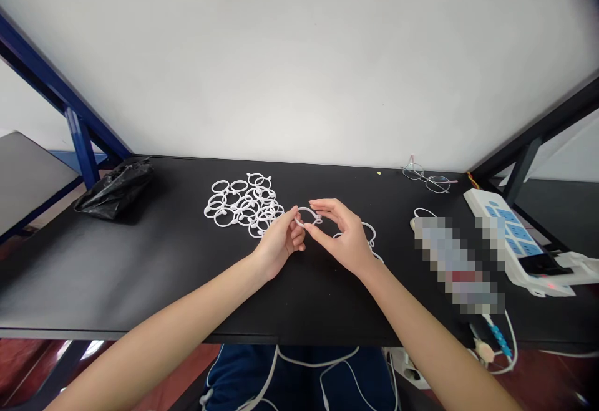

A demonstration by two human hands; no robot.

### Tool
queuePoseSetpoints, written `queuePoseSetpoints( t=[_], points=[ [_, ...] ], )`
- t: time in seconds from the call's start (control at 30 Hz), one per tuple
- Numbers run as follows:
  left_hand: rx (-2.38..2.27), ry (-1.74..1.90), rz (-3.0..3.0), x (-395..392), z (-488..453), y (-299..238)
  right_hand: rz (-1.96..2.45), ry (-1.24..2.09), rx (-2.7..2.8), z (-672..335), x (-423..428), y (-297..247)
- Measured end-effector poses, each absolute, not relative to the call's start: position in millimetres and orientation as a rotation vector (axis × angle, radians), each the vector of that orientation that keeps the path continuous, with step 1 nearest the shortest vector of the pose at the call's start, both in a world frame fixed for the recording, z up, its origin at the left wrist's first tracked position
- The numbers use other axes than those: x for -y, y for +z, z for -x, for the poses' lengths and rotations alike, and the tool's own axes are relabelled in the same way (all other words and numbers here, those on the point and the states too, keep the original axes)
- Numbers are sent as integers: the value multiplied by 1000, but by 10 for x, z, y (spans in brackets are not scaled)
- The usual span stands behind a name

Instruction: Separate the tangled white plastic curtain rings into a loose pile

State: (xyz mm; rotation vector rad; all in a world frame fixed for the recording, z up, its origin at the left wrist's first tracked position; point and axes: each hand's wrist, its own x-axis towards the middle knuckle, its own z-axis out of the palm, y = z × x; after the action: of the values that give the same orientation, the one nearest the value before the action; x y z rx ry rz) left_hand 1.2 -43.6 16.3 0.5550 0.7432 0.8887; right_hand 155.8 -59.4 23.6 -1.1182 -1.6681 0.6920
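Between my two hands is a thin white plastic ring (306,209) with a small knob on its right side. My left hand (281,241) pinches the ring's left edge between thumb and fingers. From the right, my right hand (344,233) grips the knob side, thumb below and fingers above. A loose heap of similar white rings (246,202) lies on the black table just left of my left hand. A few more white rings (369,232) lie under and beside my right hand, partly hidden by it.
A black plastic bag (115,189) lies at the far left of the black table (178,292). On the right are eyeglasses (425,178), a blurred-out phone-like object (458,264) with a cable, and a white power strip (515,236). White cables (318,361) hang over my lap.
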Motion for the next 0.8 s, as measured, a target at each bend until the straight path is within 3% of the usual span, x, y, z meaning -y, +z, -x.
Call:
queuePoseSetpoints(
  t=[0.8],
  points=[
    [-774,895,-608,426,-2,215,1148,949,1502,-1594,523,166]
  ],
)
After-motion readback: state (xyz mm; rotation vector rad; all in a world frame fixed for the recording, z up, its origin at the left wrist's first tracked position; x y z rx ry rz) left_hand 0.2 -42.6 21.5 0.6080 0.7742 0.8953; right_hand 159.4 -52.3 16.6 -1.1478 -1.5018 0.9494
